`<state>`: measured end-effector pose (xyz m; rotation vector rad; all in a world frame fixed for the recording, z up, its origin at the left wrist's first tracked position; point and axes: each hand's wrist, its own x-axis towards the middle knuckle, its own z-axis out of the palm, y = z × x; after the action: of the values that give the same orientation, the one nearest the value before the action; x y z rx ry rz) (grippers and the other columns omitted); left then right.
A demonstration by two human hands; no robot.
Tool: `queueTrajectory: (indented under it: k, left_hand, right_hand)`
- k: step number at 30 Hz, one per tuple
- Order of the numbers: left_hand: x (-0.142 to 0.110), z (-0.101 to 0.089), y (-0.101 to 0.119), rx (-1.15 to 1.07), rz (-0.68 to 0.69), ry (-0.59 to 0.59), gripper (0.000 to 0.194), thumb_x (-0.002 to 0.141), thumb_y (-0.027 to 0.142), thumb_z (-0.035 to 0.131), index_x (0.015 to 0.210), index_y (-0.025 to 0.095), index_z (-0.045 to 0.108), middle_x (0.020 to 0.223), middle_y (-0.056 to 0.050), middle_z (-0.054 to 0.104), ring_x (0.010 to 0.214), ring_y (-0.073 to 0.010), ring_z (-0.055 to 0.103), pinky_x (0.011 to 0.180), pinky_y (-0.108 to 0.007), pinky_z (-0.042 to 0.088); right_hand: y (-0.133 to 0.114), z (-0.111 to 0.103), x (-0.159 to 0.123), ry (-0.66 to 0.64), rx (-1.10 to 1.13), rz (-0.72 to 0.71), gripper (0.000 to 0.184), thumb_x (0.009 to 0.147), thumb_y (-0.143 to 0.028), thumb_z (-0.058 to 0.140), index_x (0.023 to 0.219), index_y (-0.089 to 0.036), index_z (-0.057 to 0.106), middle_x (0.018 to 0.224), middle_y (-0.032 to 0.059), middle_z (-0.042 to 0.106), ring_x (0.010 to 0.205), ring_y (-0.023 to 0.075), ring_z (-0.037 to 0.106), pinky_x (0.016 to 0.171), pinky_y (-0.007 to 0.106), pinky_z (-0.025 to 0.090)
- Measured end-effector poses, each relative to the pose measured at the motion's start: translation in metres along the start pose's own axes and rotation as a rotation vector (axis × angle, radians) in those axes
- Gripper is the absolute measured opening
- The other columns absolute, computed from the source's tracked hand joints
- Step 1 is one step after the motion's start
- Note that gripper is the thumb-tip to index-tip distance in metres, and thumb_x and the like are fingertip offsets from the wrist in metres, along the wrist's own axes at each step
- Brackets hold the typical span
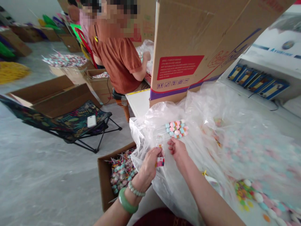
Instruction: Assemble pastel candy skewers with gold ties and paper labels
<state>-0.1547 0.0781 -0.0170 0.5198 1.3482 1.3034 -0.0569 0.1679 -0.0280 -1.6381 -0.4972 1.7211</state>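
My left hand (150,161) pinches a small clear plastic wrapper with a colourful printed end (160,161). Close by on the right, my right hand (177,150) has its fingers curled in; what they hold, if anything, I cannot make out. Just beyond both hands, several candy skewers (176,129) in pink, blue and white lie side by side on a clear plastic sheet (150,119), their thin sticks pointing left. Below my left forearm, an open cardboard box (103,185) holds many wrapped candy skewers (122,171).
A tall cardboard carton (183,44) stands at the table's back. Loose candies (265,197) lie at the right, partly under plastic. On the left is a folding chair (77,122) with a white phone (91,121). A person in a rust-coloured shirt (115,59) sits beyond.
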Motion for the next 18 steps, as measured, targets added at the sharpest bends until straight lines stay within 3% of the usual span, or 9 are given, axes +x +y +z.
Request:
queueTrajectory:
  k: [5, 10, 14, 18]
  left_hand:
    - [-0.005, -0.003, 0.013, -0.15, -0.151, -0.041, 0.013, 0.059, 0.021, 0.071, 0.063, 0.012, 0.062, 0.059, 0.0, 0.058, 0.051, -0.0092, 0.05, 0.05, -0.022, 0.042]
    - [-0.014, -0.017, 0.02, -0.187, -0.225, -0.058, 0.018, 0.061, 0.022, 0.075, 0.072, 0.011, 0.067, 0.067, -0.004, 0.064, 0.054, -0.0118, 0.058, 0.048, -0.023, 0.047]
    - [-0.011, -0.018, 0.019, -0.198, -0.152, -0.071, 0.02, 0.063, 0.027, 0.075, 0.07, 0.01, 0.067, 0.07, -0.006, 0.066, 0.059, -0.0112, 0.058, 0.055, -0.023, 0.049]
    - [-0.004, -0.009, 0.021, -0.165, -0.046, -0.029, 0.018, 0.062, 0.024, 0.075, 0.06, 0.009, 0.064, 0.054, -0.001, 0.058, 0.047, -0.0058, 0.048, 0.046, -0.018, 0.038]
  right_hand:
    - [-0.011, 0.019, 0.003, -0.156, 0.107, 0.043, 0.016, 0.083, -0.022, 0.049, 0.068, -0.019, 0.045, 0.042, -0.011, 0.036, 0.03, 0.0033, 0.027, 0.033, 0.014, 0.022]
    - [-0.013, 0.02, 0.0, -0.199, 0.171, -0.018, 0.021, 0.085, -0.023, 0.045, 0.064, -0.02, 0.042, 0.042, -0.0105, 0.033, 0.033, 0.0053, 0.032, 0.037, 0.016, 0.028]
    - [-0.002, -0.008, -0.019, -0.147, 0.139, -0.125, 0.017, 0.077, -0.024, 0.054, 0.062, -0.02, 0.046, 0.045, -0.0072, 0.045, 0.039, 0.0087, 0.041, 0.043, 0.021, 0.034]
    - [0.014, -0.07, -0.052, -0.094, 0.019, -0.266, 0.021, 0.068, -0.028, 0.066, 0.056, -0.019, 0.052, 0.044, -0.0063, 0.046, 0.043, 0.0091, 0.038, 0.046, 0.023, 0.027]
